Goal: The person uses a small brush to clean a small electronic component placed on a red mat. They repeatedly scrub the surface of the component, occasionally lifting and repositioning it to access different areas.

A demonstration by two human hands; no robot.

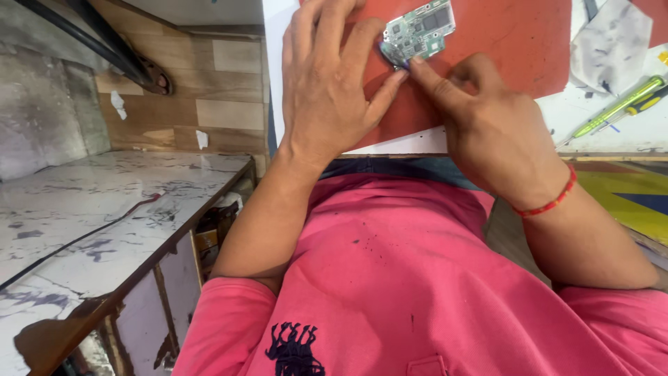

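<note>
Pinching a small green circuit board [419, 30] at its lower left corner, both my hands meet over the red mat [515, 49]. My left hand [327, 87] lies flat-ish on the mat, palm down, thumb stretched out to the right so its tip touches the board's corner; the other fingers reach up past the top edge, so I cannot tell how they sit. My right hand [497, 129] comes in from the right, index finger pointing left and pressing the same corner, remaining fingers curled in under the palm. The board lies on the mat near the top of view, tilted, chips facing up. A red thread bracelet [550, 203] rings my right wrist. A green-yellow screwdriver [619, 106] lies on the white bench surface [598, 132], well apart to the right. A grey smudged cloth [611, 43] sits above it. A marble-look counter [90, 209] runs on my left. My pink shirt [403, 278] fills the bottom.
</note>
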